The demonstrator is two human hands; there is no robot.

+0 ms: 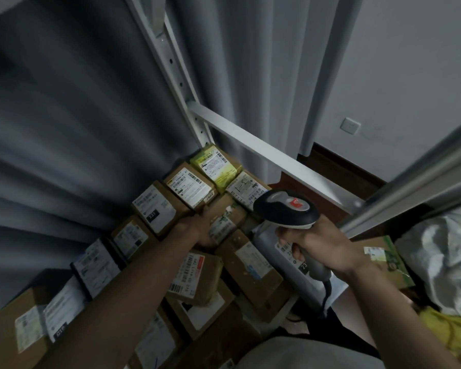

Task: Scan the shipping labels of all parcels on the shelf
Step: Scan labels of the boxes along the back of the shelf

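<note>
Several brown cardboard parcels with white shipping labels lie packed together on the shelf. My right hand (321, 245) grips the handle of a grey and black barcode scanner (286, 209), its head held over the parcels at the right. My left hand (197, 226) reaches in among the boxes and holds the edge of a brown parcel (157, 209) with a white label. A yellow-green parcel (216, 166) sits at the far end, next to a brown box with a large label (190, 186). A grey plastic mailer (274, 241) lies under the scanner.
A white metal shelf upright (176, 73) and crossbar (264, 153) frame the parcels. A grey curtain (72, 123) hangs behind. A metal rail (410, 187) crosses at the right, with a white bag (445, 257), a yellow bag (453, 331) and a green-printed box (386, 259) below it.
</note>
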